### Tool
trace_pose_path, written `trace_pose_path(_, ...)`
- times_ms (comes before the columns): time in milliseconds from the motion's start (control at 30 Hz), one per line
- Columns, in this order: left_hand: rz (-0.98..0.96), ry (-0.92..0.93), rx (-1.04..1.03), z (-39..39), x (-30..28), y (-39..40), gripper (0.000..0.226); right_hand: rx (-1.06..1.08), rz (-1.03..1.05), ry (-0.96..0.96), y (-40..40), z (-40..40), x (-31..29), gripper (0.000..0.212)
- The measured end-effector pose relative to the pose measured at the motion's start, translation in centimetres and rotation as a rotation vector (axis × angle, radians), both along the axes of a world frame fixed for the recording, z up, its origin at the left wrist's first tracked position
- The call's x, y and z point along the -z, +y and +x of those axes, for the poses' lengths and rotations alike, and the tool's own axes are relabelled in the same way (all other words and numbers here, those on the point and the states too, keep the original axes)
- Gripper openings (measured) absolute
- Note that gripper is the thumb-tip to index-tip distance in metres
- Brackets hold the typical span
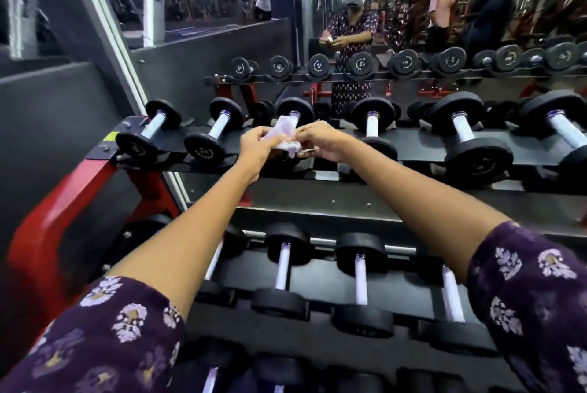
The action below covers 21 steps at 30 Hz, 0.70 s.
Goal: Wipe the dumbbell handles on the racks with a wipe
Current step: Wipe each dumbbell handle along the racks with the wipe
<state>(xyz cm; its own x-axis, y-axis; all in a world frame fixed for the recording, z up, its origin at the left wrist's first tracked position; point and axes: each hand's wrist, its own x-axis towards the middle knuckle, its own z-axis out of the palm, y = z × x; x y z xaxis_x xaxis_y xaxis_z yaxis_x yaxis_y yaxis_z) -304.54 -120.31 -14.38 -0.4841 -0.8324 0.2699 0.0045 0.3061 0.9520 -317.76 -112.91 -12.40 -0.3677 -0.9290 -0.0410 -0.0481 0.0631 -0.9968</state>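
Fingers of both hands pinch a crumpled white wipe point(287, 135), held over the top rack's third dumbbell handle point(293, 118).

Left hand point(259, 146) and right hand point(320, 143) appear to be readying the wipe; the next move calls for wrapping that handle on the top rack point(413, 146).

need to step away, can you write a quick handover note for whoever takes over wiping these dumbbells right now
Left hand: grips the white wipe, held above the top rack.
Right hand: fingers pinch the other side of the wipe; both hands seem to be bunching or unfolding it.
The wipe hangs in front of the third dumbbell from the left on the top rack, not clearly touching its handle.
Done: cannot tell which handles are already wiped.
Left: wipe the top rack handles, then the lower rack and the row below it.
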Motion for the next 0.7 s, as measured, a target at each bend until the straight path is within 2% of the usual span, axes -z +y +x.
trace_pose_path(100, 0.06, 0.017, 0.006, 3.4, 0.7, -0.7, 0.022, 0.03, 0.018, -0.043, 0.1, 3.6, 0.3, 0.009)
trace_pose_path(267, -0.007, 0.02, -0.049, 6.0, 1.1, -0.4, 0.034, 0.07, 0.013, -0.055, 0.7, 7.2, 1.0, 0.024)
trace_pose_path(400, 0.028, -0.006, 0.024, 6.9, 1.8, -0.8, 0.029, 0.109, 0.049, -0.032, 0.7, 8.1, 1.5, 0.024)
trace_pose_path(500, 0.048, -0.006, 0.049, 7.1, 2.3, -1.4, 0.013, 0.096, 0.064, -0.055, 0.2, 7.9, 1.7, 0.021)
trace_pose_path(700, -0.013, -0.016, 0.025, 5.2, 3.5, -4.1, 0.018, 0.048, 0.074, -0.011, -2.5, 5.9, 2.5, 0.017)
